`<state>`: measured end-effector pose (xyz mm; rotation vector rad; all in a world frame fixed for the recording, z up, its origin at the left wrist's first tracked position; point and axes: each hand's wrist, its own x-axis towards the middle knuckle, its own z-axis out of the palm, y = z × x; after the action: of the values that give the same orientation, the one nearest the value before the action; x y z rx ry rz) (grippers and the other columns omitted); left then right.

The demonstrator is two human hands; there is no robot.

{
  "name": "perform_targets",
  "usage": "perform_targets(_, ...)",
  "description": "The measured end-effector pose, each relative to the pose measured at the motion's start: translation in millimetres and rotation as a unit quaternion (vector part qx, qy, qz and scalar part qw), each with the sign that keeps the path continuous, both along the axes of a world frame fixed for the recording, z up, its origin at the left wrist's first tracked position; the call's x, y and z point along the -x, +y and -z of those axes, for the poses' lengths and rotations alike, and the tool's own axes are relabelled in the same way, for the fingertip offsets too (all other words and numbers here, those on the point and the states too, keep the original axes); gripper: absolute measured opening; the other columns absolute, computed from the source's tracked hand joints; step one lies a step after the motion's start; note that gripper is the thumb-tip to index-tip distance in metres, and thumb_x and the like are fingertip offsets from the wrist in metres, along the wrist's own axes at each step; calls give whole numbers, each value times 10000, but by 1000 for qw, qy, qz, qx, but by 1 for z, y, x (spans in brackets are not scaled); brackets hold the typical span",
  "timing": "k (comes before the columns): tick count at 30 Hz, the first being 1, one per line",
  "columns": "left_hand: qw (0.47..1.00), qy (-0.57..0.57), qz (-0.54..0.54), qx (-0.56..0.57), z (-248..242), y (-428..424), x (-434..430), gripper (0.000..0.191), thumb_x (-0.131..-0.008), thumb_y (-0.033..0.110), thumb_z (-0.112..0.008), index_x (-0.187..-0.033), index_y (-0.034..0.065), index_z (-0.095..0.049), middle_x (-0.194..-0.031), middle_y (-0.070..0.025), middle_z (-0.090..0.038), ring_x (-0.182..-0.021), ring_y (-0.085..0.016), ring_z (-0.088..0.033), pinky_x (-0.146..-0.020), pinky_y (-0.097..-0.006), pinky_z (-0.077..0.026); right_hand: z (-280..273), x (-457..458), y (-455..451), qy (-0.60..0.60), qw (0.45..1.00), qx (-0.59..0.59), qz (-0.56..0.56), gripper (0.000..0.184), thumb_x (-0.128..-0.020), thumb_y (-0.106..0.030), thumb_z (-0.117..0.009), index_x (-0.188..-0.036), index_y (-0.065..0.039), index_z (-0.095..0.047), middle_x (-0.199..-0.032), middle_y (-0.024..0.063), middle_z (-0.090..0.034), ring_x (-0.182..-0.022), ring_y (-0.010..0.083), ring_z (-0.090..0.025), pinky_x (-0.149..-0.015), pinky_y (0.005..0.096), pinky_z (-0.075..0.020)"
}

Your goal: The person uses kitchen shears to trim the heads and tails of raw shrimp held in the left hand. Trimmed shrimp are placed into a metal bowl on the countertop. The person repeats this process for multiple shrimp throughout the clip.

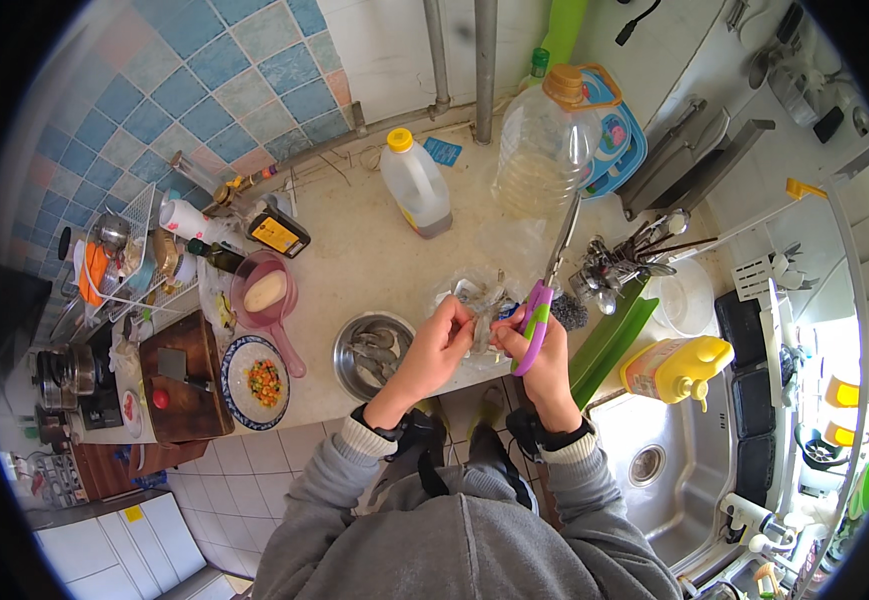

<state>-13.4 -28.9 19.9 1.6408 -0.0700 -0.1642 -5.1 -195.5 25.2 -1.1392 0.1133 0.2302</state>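
Note:
My left hand (436, 348) pinches a small greyish thing, apparently a raw shrimp (484, 328), between thumb and fingertips. Kitchen scissors (538, 311) with purple and green handles rest in my right hand (547, 361), their blades pointing away from me toward the wall. The fingertips of that same hand also reach the shrimp. Just left of my left hand, a round steel bowl (339, 372) contains several grey raw shrimp (376, 349). Beneath and beyond my fingers lies a crumpled clear plastic bag (455, 285); its contents are partly hidden.
Left on the counter are a plate (233, 390) of diced vegetables, a pink strainer (290, 346) and a cutting board (213, 420) with a cleaver (172, 365). Behind stand a white jug (415, 184) and a large clear bottle (543, 150). Rightward are a yellow bottle (667, 367) and sink (674, 525).

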Motion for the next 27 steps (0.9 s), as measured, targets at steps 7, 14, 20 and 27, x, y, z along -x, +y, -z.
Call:
perform_targets(7,965,-158,-60,-202,-8,-5,5,163,-863,-71,-572,-891,11,-434,-826,-116,-561,-675,-163,-541,-619,-268,-443,-6,3,3,-73,992,100,-24,260,-801,16,-692,-972,6,-495,-925,107,-673,-829,138,-634,-732,263,-520)
perform_targets(14,989,-111,-78,-66,-12,-8,6,183,-831,-62,-593,-937,20,-469,-813,-129,-517,-695,-256,-553,-607,-329,-446,-5,0,2,-36,997,57,-37,279,-800,43,-672,-991,-23,-480,-922,88,-655,-808,122,-604,-737,252,-496)
perform_targets(20,962,-210,-55,-166,-9,0,2,237,-818,-124,-569,-1001,15,-512,-923,-77,-527,-798,-119,-533,-695,-262,-447,-2,3,5,-43,999,28,-10,262,-808,66,-639,-989,-24,-473,-924,97,-660,-846,143,-633,-759,262,-505)
perform_targets(27,998,28,39,34,-8,11,5,215,-885,36,-651,-1075,0,-556,-955,-26,-579,-857,-97,-564,-732,-251,-470,1,1,3,-109,987,117,7,194,-800,45,-646,-953,-6,-537,-895,64,-661,-783,107,-603,-692,236,-482)
